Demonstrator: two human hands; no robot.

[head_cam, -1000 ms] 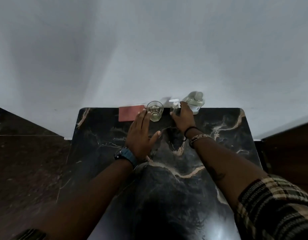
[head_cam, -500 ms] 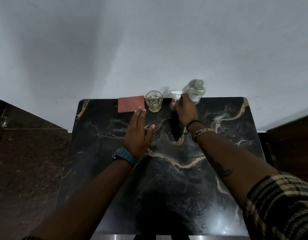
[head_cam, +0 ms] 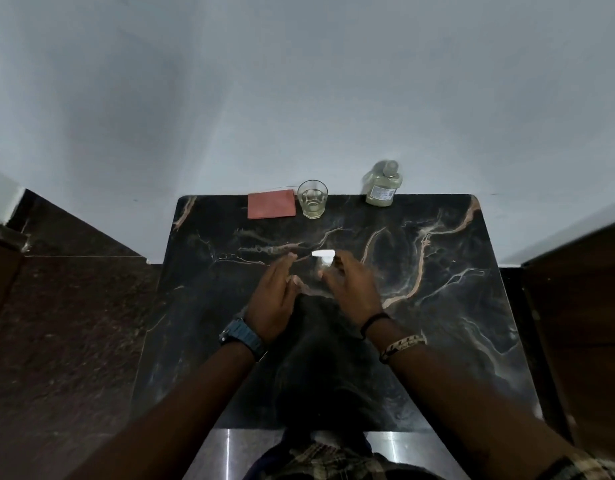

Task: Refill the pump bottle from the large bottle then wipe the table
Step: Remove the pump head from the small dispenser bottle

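The pump bottle (head_cam: 322, 255), clear with a white pump head, stands in the middle of the black marble table (head_cam: 437, 306). My right hand (head_cam: 351, 289) is wrapped around its body from the right. My left hand (head_cam: 273, 299) is open just to its left, fingers stretched toward it, holding nothing. The large bottle (head_cam: 380, 187) of pale liquid stands capped at the table's back edge against the wall. A red cloth (head_cam: 271, 204) lies flat at the back, left of centre.
A clear glass (head_cam: 312, 199) with a little liquid stands between the red cloth and the large bottle. The wall runs along the table's far edge. Dark stone floor (head_cam: 74, 323) lies left of the table, a brown cabinet (head_cam: 583, 306) to the right.
My right hand has drawn the pump bottle from the back edge to the table's middle. The left hand has shifted right, close beside it. The large bottle stays at the back.
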